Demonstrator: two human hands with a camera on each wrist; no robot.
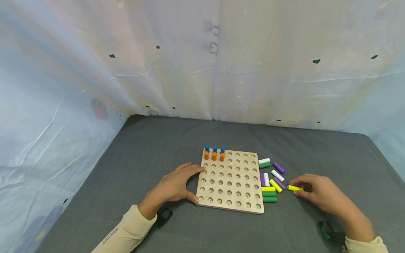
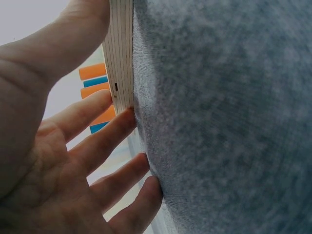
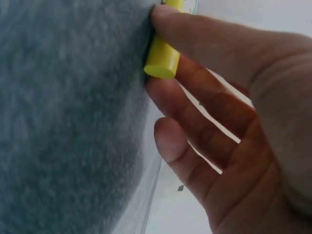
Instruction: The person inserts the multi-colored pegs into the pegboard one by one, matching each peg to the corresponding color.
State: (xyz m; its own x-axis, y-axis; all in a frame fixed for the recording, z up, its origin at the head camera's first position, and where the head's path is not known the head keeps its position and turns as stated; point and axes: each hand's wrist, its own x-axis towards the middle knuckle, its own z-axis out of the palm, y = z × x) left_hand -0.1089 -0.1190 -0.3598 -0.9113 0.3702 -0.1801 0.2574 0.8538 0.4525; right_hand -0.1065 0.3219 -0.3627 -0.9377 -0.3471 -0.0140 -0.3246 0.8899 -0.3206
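A pale wooden pegboard (image 1: 232, 181) with rows of round holes lies flat on the table. Three blue pegs (image 1: 215, 149) stand along its far left row, with three orange pegs (image 1: 214, 156) in the row before them. My left hand (image 1: 172, 184) rests at the board's left side, thumb near the front corner and fingertips at the edge. In the left wrist view its fingers (image 2: 102, 141) are spread and fairly straight beside the board's layered edge. Right of the board, my right hand (image 1: 324, 193) pinches a yellow peg (image 3: 163, 56) between thumb and fingers, low at the grey cloth.
Loose pegs lie against and beside the board's right edge: green pegs (image 1: 269, 199), white pegs (image 1: 277, 175), purple pegs (image 1: 279, 167) and more yellow pegs (image 1: 276, 186). Grey cloth (image 1: 152, 151) covers the table. A pale hanging sheet (image 1: 240, 70) closes off the back.
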